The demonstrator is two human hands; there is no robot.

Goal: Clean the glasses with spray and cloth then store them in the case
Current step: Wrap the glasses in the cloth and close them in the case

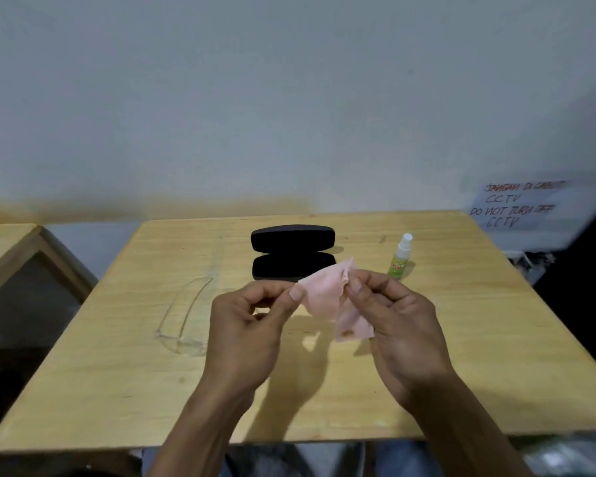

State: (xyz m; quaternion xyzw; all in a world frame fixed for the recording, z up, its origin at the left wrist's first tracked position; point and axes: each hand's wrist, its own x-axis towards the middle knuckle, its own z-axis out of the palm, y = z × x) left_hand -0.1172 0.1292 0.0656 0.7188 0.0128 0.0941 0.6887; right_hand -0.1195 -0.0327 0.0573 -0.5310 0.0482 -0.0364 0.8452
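Observation:
A pink cloth (327,297) hangs above the middle of the wooden table (124,383), pinched at its top corners by both hands. My left hand (248,328) grips its left corner between thumb and forefinger. My right hand (399,325) holds the right corner. Clear-framed glasses (183,321) lie on the table left of my left hand, temples pointing away from me. A black glasses case (291,251) lies open behind the cloth. A small green spray bottle (399,258) with a white cap stands upright to the case's right.
A second wooden table (4,249) stands at the left, with a gap between. A handwritten paper sign (520,204) hangs on the wall at the right. Dark clutter (537,263) sits beyond the table's right edge.

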